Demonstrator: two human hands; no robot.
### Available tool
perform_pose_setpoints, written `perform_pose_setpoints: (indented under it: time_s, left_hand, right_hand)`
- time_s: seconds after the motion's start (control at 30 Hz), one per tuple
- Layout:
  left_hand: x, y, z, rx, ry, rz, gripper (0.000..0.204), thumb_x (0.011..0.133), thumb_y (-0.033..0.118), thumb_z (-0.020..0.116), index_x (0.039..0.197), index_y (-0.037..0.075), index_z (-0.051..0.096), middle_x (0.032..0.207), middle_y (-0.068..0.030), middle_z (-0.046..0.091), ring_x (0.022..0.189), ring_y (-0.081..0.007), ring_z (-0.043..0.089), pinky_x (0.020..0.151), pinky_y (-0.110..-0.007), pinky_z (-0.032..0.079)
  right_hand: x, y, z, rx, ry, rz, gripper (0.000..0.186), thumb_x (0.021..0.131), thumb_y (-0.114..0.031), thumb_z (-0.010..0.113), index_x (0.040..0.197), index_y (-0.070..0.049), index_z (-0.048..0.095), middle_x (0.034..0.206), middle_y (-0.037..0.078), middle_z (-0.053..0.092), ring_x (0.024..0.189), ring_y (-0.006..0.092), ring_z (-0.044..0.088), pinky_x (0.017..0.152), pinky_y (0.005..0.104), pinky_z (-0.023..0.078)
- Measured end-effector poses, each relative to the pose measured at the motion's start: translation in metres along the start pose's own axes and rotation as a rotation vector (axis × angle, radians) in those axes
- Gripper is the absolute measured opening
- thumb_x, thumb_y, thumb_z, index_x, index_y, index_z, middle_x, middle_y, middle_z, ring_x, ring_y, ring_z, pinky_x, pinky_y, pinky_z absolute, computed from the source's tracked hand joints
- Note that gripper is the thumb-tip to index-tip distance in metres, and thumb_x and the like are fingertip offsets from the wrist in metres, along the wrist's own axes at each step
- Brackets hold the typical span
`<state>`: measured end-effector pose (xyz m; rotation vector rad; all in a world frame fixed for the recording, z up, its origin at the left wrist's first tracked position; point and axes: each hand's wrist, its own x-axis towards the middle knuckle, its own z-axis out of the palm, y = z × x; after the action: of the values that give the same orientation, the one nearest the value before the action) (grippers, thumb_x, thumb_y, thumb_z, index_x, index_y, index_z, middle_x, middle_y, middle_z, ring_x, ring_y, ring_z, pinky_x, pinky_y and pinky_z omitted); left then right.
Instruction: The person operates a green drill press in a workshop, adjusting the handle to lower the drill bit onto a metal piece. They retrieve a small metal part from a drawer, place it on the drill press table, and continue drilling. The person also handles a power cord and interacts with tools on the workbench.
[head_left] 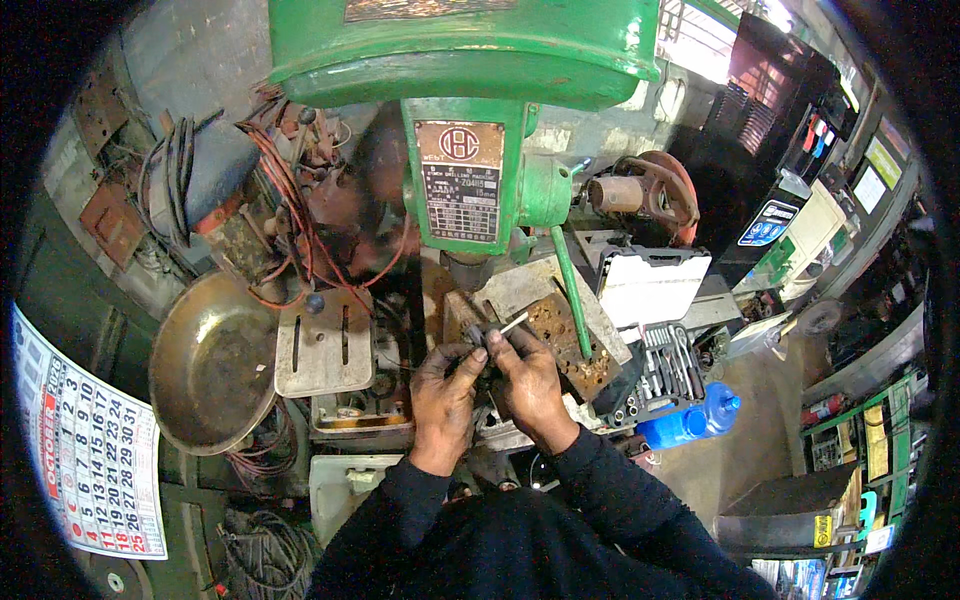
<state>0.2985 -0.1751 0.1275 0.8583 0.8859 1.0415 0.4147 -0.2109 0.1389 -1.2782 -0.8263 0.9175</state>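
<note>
My left hand and my right hand meet just below the head of a green drill press. Between their thumbs and fingertips is a small dark metal piece, and both hands are closed on it. A thin pale rod sticks out beside my right index finger; whether it belongs to the piece I cannot tell. Beyond my fingers sits a board full of drilled holes. The press's green lever slants down to the right of it. Fingers hide much of the held piece.
An open socket set with a white-lined lid and a blue jug stand to the right. On the left are a large round metal pan, a slotted metal plate and red cables. A cut-off saw stands behind.
</note>
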Motion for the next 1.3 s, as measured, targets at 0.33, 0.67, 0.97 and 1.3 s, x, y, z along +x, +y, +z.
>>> perform_pose_setpoints:
  time_s: [0.33, 0.67, 0.97, 1.3]
  left_hand:
    - [0.025, 0.049, -0.026, 0.975, -0.113, 0.732, 0.078, 0.07, 0.021, 0.089, 0.135, -0.004, 0.053, 0.126, -0.0225, 0.063, 0.119, -0.0368, 0.062, 0.103, -0.042, 0.049]
    - [0.099, 0.024, -0.016, 0.889, -0.397, 0.628, 0.084, 0.071, 0.015, 0.082, 0.136, -0.009, 0.034, 0.122, -0.032, 0.057, 0.114, -0.0487, 0.057, 0.099, -0.049, 0.049]
    - [0.109, 0.014, -0.014, 0.811, -0.412, 0.954, 0.057, 0.09, 0.008, 0.062, 0.139, -0.008, 0.037, 0.119, -0.0316, 0.061, 0.106, -0.048, 0.062, 0.093, -0.049, 0.05]
    - [0.121, 0.034, -0.012, 0.886, -0.491, 0.818, 0.06, 0.084, 0.013, 0.071, 0.136, -0.003, 0.044, 0.111, -0.0287, 0.065, 0.103, -0.0475, 0.064, 0.086, -0.05, 0.052]
  right_hand:
    - [0.024, -0.008, -0.003, -0.71, 0.272, -0.652, 0.023, 0.097, -0.021, 0.07, 0.093, 0.0, 0.063, 0.087, 0.021, 0.065, 0.081, 0.0437, 0.064, 0.071, 0.0495, 0.05]
    - [0.026, -0.011, 0.008, -0.776, 0.4, -0.61, 0.026, 0.092, -0.021, 0.075, 0.088, -0.001, 0.059, 0.081, 0.022, 0.062, 0.075, 0.0445, 0.062, 0.066, 0.0516, 0.048]
    - [0.023, -0.026, 0.031, -0.669, 0.48, -0.455, 0.029, 0.091, -0.022, 0.077, 0.079, -0.001, 0.061, 0.074, 0.021, 0.065, 0.07, 0.0433, 0.065, 0.062, 0.0487, 0.05]
    - [0.026, -0.021, 0.04, -0.808, 0.523, -0.509, 0.034, 0.093, -0.026, 0.076, 0.082, 0.001, 0.058, 0.073, 0.023, 0.064, 0.066, 0.0441, 0.063, 0.059, 0.0507, 0.047]
